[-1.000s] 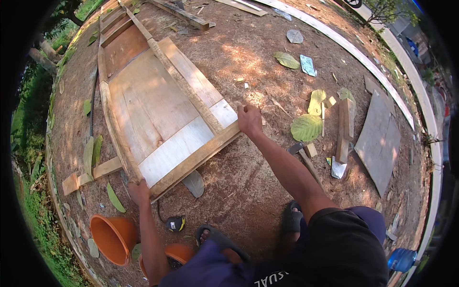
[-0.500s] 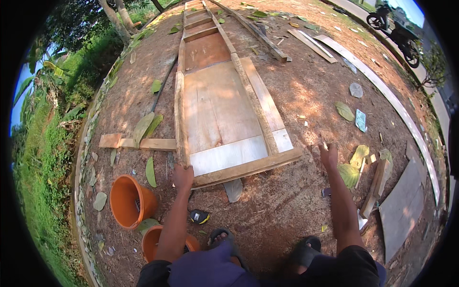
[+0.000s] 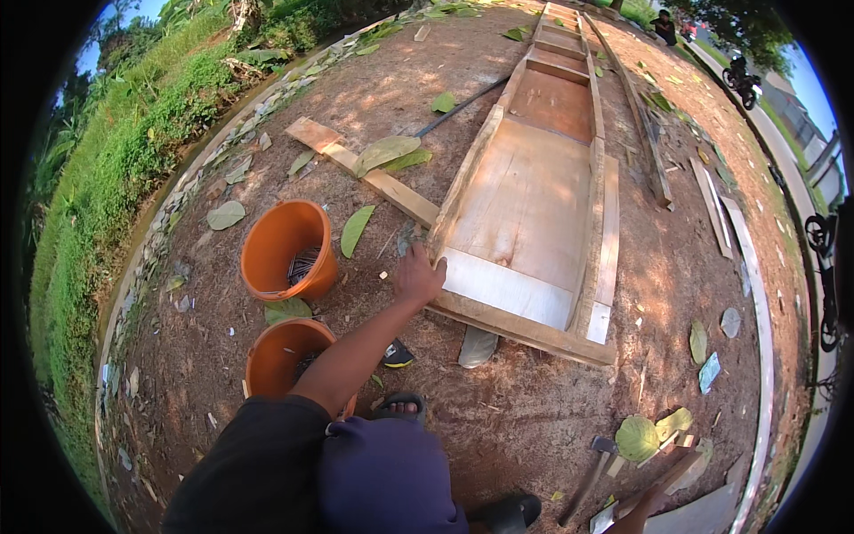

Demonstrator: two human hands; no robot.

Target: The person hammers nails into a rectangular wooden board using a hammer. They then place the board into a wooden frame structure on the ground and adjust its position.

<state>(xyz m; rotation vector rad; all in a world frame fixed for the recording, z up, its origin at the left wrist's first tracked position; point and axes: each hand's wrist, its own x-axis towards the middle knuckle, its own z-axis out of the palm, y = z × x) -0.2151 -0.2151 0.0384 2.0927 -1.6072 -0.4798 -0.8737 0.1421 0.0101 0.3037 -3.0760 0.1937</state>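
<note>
A long wooden frame (image 3: 525, 319) lies on the ground, with a plywood panel (image 3: 520, 200) and a pale strip inside its near end. My left hand (image 3: 418, 274) grips the near left corner of this frame, thumb over the rail. At the bottom right, my right hand (image 3: 642, 509) reaches low beside a wooden block (image 3: 680, 467); its fingers are mostly out of sight against the wood. A hammer (image 3: 587, 481) lies on the soil just left of that hand. An orange bucket (image 3: 267, 238) holding nails (image 3: 304, 265) stands left of my left hand.
A second orange bucket (image 3: 271, 356) sits nearer, partly behind my left forearm. A tape measure (image 3: 398, 354) lies by my foot. A short board (image 3: 387, 191) juts left from the frame. Loose planks (image 3: 636, 107) lie to the right. Far off, a person (image 3: 663, 28) is near the road.
My view has swung left and down-right, so the frame appears further right. My right hand has dropped from beside the frame to the ground items; my left hand stays at the corner.
</note>
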